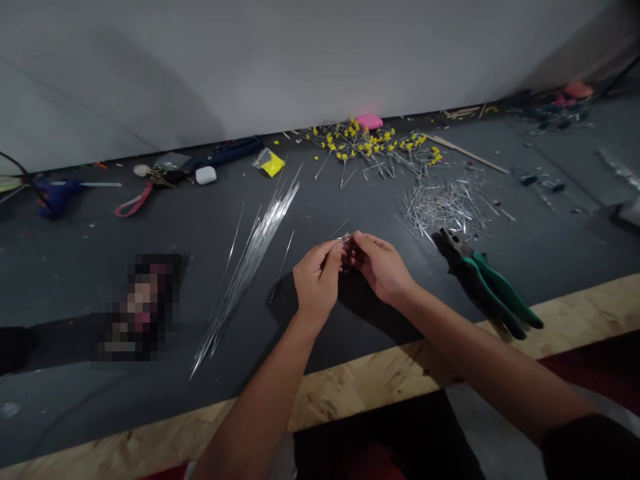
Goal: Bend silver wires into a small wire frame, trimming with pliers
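Above the dark tabletop, my left hand (320, 272) and my right hand (380, 263) meet, thumbs and fingertips pinched. Between them is a thin piece of silvery wire (343, 238), partly hidden by the fingers. To the left lies a long bundle of straight wires (255, 250), with a single darker needle-like rod (283, 267) between it and my left hand. Beyond my right hand is a pile of short cut wires (445, 207). Green-handled pliers (487, 283) rest right of my right forearm, jaws pointing toward that pile.
Wire stems with yellow tips (370, 145) crowd the wall, beside a pink lump (369, 121). A yellow packet (270, 162), a white case (205, 175) and a blue glue gun (57, 195) lie leftward. A blurred-out phone-like object (145, 303) is near left; a wooden stick (470, 153) lies back right.
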{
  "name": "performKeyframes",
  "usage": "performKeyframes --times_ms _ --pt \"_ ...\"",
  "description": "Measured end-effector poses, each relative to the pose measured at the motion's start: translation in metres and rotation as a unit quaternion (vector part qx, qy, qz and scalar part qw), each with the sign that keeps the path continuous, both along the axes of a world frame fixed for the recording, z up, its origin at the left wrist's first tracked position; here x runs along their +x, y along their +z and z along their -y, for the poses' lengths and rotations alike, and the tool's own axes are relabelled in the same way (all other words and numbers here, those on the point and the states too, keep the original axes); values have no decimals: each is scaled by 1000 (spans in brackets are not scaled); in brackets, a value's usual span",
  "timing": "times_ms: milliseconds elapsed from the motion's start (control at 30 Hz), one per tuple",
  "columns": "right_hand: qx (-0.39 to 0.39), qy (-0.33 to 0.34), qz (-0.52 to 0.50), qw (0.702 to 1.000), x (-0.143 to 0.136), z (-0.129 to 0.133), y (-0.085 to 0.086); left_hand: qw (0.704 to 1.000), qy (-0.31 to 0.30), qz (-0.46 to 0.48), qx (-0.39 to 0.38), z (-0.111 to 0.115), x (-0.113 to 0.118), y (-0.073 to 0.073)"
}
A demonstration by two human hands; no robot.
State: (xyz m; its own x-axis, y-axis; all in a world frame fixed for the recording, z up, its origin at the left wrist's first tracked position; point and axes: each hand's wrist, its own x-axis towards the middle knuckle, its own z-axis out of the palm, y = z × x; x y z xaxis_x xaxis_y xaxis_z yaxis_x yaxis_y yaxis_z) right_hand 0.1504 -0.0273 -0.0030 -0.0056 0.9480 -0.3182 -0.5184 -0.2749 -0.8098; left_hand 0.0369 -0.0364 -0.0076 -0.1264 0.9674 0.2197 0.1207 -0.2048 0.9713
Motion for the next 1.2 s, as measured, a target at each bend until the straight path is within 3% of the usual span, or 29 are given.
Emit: performKeyframes --times_ms 700,1200 --pt "-53 29 -46 997 12 -3 0 995 -8 77 -64 -5 0 3" --pt "-32 46 -33 998 17 -4 4 965 -45 224 -127 -11 -2 1"
